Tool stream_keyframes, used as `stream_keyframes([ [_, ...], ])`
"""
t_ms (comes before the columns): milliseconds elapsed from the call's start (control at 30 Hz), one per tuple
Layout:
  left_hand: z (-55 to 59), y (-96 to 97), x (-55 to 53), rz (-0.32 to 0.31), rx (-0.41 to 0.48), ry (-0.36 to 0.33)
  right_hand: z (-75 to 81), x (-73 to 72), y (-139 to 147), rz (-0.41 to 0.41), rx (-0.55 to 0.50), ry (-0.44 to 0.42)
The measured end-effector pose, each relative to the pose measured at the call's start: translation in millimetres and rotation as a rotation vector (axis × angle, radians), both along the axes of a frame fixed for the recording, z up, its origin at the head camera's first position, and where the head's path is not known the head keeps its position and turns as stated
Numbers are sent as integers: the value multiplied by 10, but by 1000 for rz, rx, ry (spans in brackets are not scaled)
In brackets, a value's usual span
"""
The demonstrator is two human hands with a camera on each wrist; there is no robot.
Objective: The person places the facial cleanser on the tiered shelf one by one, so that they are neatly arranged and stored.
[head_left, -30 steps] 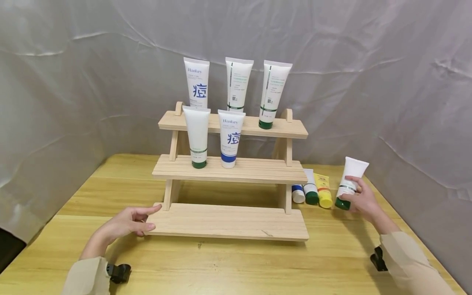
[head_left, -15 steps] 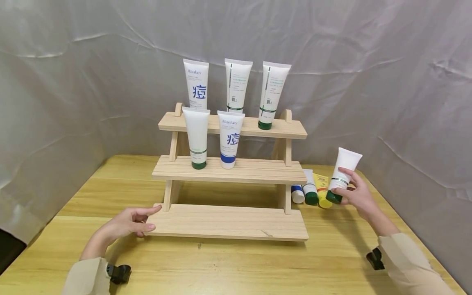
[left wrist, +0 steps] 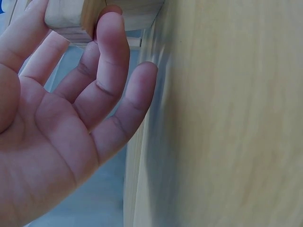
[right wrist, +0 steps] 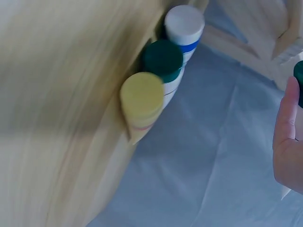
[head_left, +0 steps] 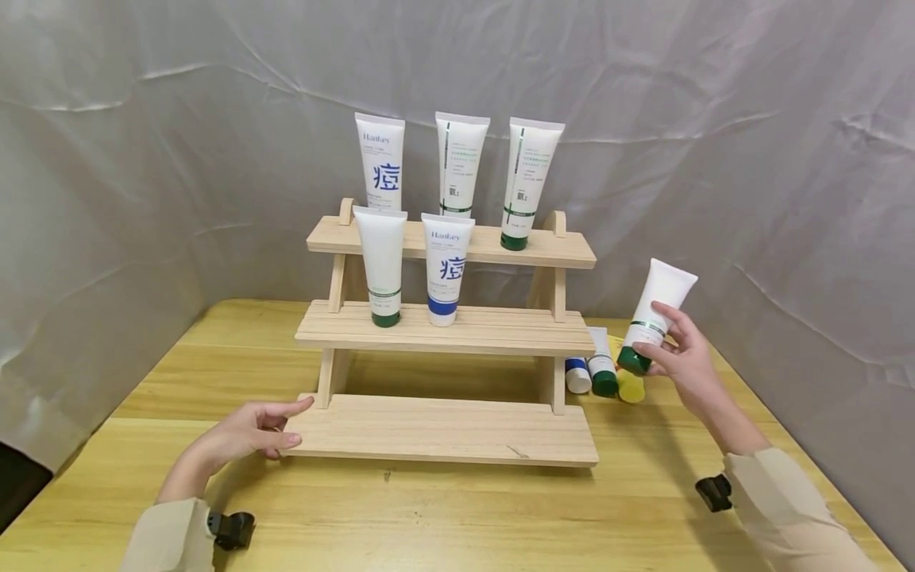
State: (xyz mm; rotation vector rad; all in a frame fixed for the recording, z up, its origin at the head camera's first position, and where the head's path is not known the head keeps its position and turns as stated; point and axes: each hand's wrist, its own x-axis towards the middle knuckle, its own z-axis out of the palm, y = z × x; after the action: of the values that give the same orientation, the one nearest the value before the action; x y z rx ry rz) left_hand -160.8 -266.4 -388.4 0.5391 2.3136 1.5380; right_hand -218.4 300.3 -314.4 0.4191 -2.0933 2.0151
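My right hand (head_left: 682,357) holds a white squeeze tube (head_left: 658,298) with a green cap, tilted, above the table at the right. In the right wrist view only part of that hand (right wrist: 289,146) and the tube's green cap (right wrist: 299,78) show at the edge. My left hand (head_left: 246,433) grips the left end of the bottom step of a three-tier wooden display stand (head_left: 443,429). The left wrist view shows its curled fingers (left wrist: 111,61) at the wooden end. Two white tubes, one green-capped (head_left: 382,266) and one blue-banded (head_left: 448,270), stand on the middle step.
Three tubes stand on the top step, among them a green-capped one (head_left: 530,183). Right of the stand lie a blue-banded tube (head_left: 577,377), a green-capped tube (head_left: 603,369) and a yellow tube (head_left: 631,387), partly hidden. Grey cloth (head_left: 457,56) hangs behind the wooden table (head_left: 429,524).
My right hand has lifted the green-capped tube off the table and carried it up and to the left, over the yellow tube. My left hand stays on the stand.
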Motion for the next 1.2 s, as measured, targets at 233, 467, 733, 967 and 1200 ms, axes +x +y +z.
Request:
stream_keyframes([
  [233,4,-1,2,0,6,-7,97,41,-189,23,-42,37],
  [467,-4,-1,-6,-9,25,3,197,42,-357,-18,-80,101],
  [733,3,5,7,1,23,0,246,14,-558,-23,-88,204],
  [967,-1,3,8,10,15,-1,268,-34,-733,-31,-134,231],
  [1200,-3,-1,7,2,21,1,248,-108,-908,-33,-187,243],
])
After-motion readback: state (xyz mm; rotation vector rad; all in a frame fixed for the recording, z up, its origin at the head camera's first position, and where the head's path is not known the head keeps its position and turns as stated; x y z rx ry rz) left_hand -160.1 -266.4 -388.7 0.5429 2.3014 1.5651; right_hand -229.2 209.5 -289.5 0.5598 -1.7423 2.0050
